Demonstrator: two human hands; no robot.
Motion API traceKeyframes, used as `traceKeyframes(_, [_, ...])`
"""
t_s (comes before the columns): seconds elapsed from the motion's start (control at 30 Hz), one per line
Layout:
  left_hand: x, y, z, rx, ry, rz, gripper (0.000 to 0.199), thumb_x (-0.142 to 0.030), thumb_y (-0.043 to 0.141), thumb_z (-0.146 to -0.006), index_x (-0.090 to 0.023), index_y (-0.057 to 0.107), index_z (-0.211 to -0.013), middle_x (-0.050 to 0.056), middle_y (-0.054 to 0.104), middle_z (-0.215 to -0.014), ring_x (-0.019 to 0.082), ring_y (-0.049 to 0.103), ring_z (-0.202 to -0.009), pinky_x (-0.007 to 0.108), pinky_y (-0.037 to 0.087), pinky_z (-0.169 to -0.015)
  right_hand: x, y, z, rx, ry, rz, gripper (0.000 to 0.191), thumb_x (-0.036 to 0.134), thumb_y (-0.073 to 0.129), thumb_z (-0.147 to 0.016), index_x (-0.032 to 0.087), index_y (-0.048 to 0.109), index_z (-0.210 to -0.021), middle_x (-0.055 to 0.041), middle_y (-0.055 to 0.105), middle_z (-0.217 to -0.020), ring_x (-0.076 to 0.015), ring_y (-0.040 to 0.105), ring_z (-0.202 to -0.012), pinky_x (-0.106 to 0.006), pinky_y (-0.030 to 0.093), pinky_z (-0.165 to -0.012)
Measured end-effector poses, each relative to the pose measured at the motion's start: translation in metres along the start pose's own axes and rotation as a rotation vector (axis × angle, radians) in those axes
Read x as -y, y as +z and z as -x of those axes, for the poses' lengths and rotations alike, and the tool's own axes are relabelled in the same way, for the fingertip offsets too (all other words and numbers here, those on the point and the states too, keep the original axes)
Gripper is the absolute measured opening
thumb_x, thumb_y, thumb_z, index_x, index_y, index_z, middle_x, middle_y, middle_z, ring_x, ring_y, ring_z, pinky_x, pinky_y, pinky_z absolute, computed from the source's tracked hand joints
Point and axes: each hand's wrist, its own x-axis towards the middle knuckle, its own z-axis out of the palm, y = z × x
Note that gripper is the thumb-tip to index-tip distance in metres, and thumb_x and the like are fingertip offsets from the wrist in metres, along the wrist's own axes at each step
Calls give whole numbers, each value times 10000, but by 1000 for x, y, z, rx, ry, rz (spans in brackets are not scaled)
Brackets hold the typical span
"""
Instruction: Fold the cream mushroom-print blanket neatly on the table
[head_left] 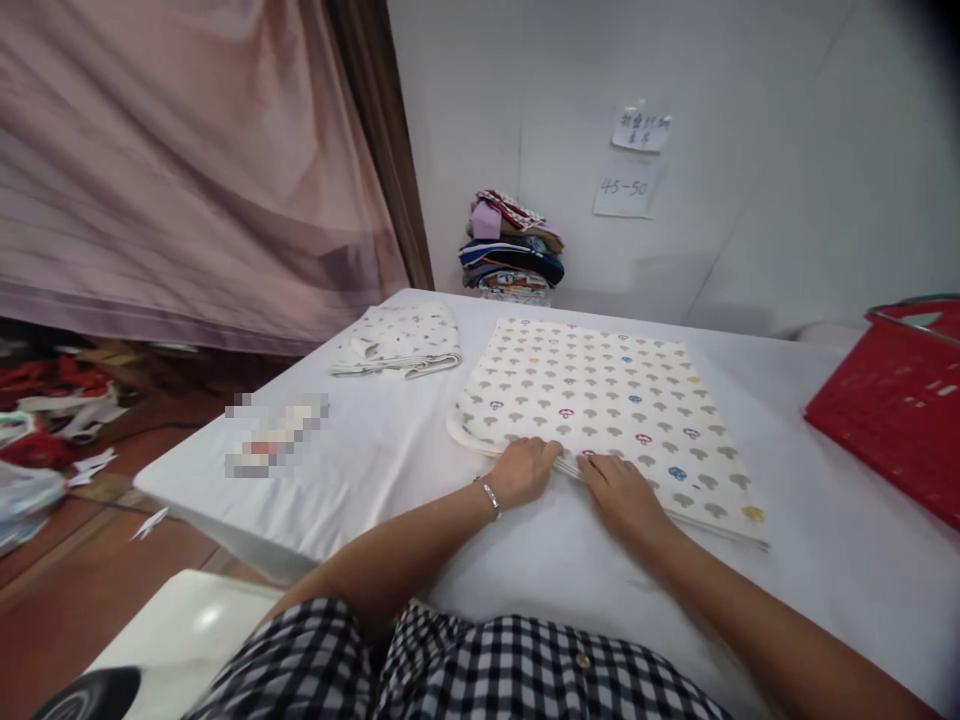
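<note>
A white cloth (592, 400) printed with mushrooms, mostly grey with some coloured ones, lies flat and folded in layers before me. My left hand (525, 471), a silver bracelet at its wrist, has its fingers closed on the near edge of the cloth. Close to its right, my right hand (622, 495) pinches the same edge, its thumb hidden from view. At the cloth's left corner the layers curl in a rounded fold. Farther left lies a second folded white cloth (409, 340) with a small scattered print.
A white-covered table (375, 480) carries both cloths. A red basket (892, 400) stands at the right, and a stack of folded fabrics (514, 245) rises by the wall. A blurred-out object (277, 435) lies at the left. A pink curtain (202, 150) hangs beyond the table's left side.
</note>
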Motion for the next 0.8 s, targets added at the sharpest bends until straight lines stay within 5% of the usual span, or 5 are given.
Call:
traceKeyframes(0.17, [-3,-7,-1,24,-52,14,225,-116,391,-831,-153,473,-1037,59,610,-800,200,564,-733,312,412,-648,15,8,-32,-21,-9,-28,276,86,396,-864,132,583,-1062,-96,585,-909,-206,490,-799,-311,351,-664])
traceKeyframes(0.33, [7,-8,6,-21,-58,-64,179,-72,407,-808,-163,490,-938,66,590,-828,200,541,-776,328,396,-702,16,18,-33,11,-6,-166,277,125,372,-882,134,601,-1037,-77,589,-839,-192,511,-760,-298,391,-642])
traceKeyframes(0.63, [89,-37,44,-272,-218,-195,184,-58,422,-821,-166,567,-853,75,616,-944,200,515,-917,359,384,-820,16,27,-21,-49,-26,-207,379,103,328,-865,155,581,-1143,-97,616,-936,-186,557,-811,-297,458,-683])
traceKeyframes(0.8, [108,-35,69,-226,-301,-55,293,2,442,-743,-196,643,-823,55,630,-1036,201,496,-1054,375,380,-888,23,17,-26,43,-64,-134,450,61,352,-830,198,565,-1203,-81,611,-921,-184,550,-785,-285,437,-649])
